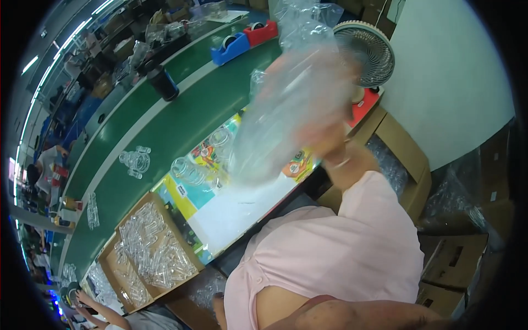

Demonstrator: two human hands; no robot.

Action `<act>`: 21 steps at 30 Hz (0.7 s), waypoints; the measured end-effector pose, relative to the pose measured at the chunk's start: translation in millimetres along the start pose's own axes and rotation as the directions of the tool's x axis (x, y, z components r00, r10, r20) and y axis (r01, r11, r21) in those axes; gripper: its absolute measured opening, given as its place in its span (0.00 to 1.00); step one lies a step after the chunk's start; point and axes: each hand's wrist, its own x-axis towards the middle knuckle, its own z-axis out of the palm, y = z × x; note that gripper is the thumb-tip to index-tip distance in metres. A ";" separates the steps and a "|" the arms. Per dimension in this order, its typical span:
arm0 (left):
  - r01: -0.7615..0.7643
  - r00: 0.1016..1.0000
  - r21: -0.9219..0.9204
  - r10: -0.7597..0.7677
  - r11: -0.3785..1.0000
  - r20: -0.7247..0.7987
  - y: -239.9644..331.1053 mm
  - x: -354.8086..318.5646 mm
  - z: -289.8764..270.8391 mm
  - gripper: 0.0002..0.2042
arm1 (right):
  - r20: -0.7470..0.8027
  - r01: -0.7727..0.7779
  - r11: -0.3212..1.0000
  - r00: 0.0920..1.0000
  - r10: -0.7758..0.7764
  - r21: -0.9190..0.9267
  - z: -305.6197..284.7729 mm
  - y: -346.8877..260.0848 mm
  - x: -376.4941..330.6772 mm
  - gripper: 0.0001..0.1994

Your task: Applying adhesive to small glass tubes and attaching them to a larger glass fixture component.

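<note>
My right hand [324, 135], smeared by motion, is raised over the right part of the workplace and holds a large clear plastic bag [267, 129]. The bag is blurred too; whether anything is inside cannot be made out. Under and beside it, clear plastic or glass vessels [188, 171] lie on a colourful printed sheet [181, 192]. A plain white sheet [234, 220] covers its near part. At the lower edge a small strip of skin [219, 311] may belong to my left hand; its fingers cannot be made out.
A cardboard tray [173, 234] of clear tube-like parts stands at left. Another clear vessel [136, 160] sits on the green belt [118, 184]. Behind are a dark bottle [162, 82], blue [231, 49] and red [260, 33] tape dispensers, and a fan [369, 52]. An open carton [407, 159] stands at right.
</note>
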 end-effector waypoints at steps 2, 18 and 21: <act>0.041 0.996 -0.166 -0.027 0.985 0.086 -42.6 -18.5 13.5 0.17 | -0.407 -0.004 0.977 0.910 -0.085 -0.212 -63.6 7.6 43.6 0.22; 0.117 0.970 -0.144 -0.082 0.983 0.229 -2.6 -7.6 10.1 0.22 | -0.014 0.130 0.805 0.985 -0.170 -0.579 -137.3 111.1 188.1 0.24; 0.148 0.960 -0.131 -0.111 0.980 0.255 -1.0 -14.5 17.8 0.23 | 0.150 0.105 0.841 0.988 -0.029 -0.530 -110.2 175.8 147.1 0.26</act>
